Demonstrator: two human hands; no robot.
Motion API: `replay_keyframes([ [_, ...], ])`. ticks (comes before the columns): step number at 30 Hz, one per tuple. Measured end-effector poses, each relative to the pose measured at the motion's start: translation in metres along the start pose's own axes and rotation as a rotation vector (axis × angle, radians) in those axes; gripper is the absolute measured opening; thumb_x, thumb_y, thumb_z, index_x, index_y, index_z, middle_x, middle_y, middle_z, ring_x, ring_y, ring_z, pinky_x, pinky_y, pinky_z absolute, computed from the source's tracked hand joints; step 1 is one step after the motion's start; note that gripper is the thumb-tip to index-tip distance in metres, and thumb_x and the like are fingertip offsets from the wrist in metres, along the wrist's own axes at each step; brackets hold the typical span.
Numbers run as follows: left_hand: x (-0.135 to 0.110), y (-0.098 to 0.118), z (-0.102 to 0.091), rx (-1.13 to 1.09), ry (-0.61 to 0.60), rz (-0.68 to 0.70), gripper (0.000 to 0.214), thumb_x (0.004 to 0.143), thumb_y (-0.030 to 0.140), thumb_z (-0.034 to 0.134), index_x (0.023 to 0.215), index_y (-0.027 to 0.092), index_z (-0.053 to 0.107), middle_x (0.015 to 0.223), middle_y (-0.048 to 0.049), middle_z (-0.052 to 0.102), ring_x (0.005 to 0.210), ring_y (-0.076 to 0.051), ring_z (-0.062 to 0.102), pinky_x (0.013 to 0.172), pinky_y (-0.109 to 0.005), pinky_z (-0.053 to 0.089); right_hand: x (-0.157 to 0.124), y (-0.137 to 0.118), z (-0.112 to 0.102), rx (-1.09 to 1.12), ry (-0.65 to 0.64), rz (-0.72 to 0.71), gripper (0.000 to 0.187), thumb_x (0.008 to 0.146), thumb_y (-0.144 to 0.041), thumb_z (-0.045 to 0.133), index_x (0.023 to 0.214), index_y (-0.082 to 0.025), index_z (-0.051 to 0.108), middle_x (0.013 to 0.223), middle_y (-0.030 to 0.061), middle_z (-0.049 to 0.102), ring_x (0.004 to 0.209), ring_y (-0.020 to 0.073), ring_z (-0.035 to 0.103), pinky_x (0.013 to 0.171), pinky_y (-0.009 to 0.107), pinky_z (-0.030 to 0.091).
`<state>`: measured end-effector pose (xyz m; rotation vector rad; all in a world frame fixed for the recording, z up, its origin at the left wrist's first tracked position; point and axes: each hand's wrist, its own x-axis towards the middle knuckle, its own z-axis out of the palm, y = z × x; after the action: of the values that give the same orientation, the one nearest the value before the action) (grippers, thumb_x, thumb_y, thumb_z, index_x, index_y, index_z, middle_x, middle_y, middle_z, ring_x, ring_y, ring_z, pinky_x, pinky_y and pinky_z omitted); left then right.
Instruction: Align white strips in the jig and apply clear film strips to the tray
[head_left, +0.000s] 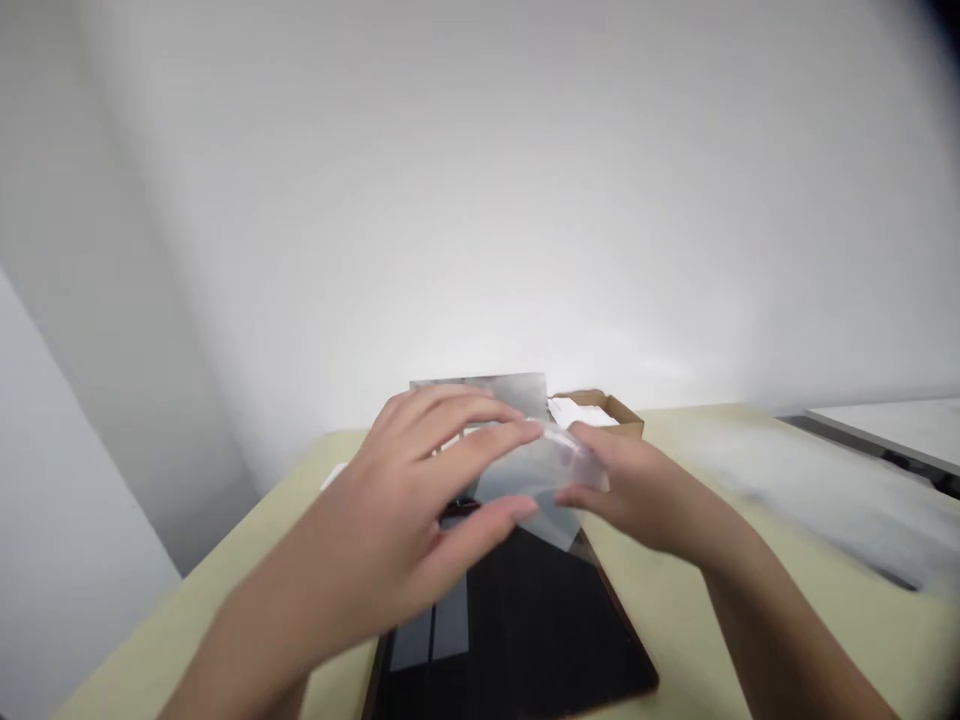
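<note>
A clear, thin plastic sheet or bag [525, 470] is raised above the table; its exact kind is hard to make out. My right hand [626, 480] pinches its right edge between thumb and fingers. Stretched over the sheet's left part is my left hand [431, 475], thumb and fingers apart, with the index fingertip at the sheet's upper edge. I cannot tell how firmly that fingertip touches it. Beneath both hands lies a flat, glossy black panel [547, 630] with thin brownish edges, partly covered by my left hand and the sheet. Pale rectangular reflections show on its left side.
An open cardboard box [626, 415] with white contents stands at the back of the yellowish table [247, 580]. Behind my left hand rises a grey, reflective upright panel [525, 390]. Blurred translucent plastic wrapping [832, 490] lies on the right, near a dark-edged flat object [885, 455].
</note>
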<state>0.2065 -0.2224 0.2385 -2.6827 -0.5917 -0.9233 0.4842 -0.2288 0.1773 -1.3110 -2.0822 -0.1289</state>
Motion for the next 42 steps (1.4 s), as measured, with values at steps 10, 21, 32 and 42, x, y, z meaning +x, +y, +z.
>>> replay_keyframes([
  [10, -0.008, -0.037, 0.007, 0.047, -0.082, -0.211, 0.016, 0.106, 0.024, 0.055, 0.094, 0.027, 0.065, 0.083, 0.0096, 0.068, 0.082, -0.014, 0.06, 0.099, -0.041, 0.027, 0.049, -0.052, 0.011, 0.172, -0.086, -0.006, 0.014, 0.099, -0.041, 0.064, 0.099, -0.027, 0.062, 0.08, -0.0024, 0.068, 0.075, 0.0188, 0.062, 0.064, 0.03, 0.045],
  [21, -0.009, -0.046, 0.006, -0.136, -0.01, -0.213, 0.009, 0.102, 0.03, 0.065, 0.097, 0.033, 0.072, 0.084, 0.0102, 0.071, 0.073, -0.01, 0.061, 0.069, -0.024, 0.043, 0.056, -0.039, 0.017, 0.334, -0.05, -0.099, 0.02, 0.104, -0.035, 0.059, 0.091, -0.026, 0.07, 0.075, -0.0025, 0.067, 0.067, 0.0138, 0.058, 0.063, 0.028, 0.042],
  [32, -0.001, -0.035, 0.002, -0.202, 0.094, -0.167, 0.012, 0.1, 0.017, 0.066, 0.096, 0.027, 0.07, 0.093, 0.0092, 0.072, 0.083, -0.007, 0.064, 0.074, -0.018, 0.048, 0.05, -0.05, 0.008, 0.635, -0.045, -0.097, 0.017, 0.104, -0.037, 0.062, 0.096, -0.027, 0.074, 0.086, -0.0029, 0.07, 0.081, 0.0129, 0.061, 0.072, 0.026, 0.046],
  [42, 0.003, -0.03, 0.006, -0.263, 0.17, -0.081, 0.012, 0.1, 0.017, 0.067, 0.099, 0.026, 0.074, 0.094, 0.0048, 0.074, 0.085, -0.01, 0.067, 0.075, -0.022, 0.052, 0.049, -0.046, 0.004, 0.706, -0.038, -0.074, 0.013, 0.1, -0.036, 0.068, 0.094, -0.027, 0.074, 0.085, -0.0033, 0.068, 0.08, 0.0126, 0.059, 0.07, 0.025, 0.044],
])
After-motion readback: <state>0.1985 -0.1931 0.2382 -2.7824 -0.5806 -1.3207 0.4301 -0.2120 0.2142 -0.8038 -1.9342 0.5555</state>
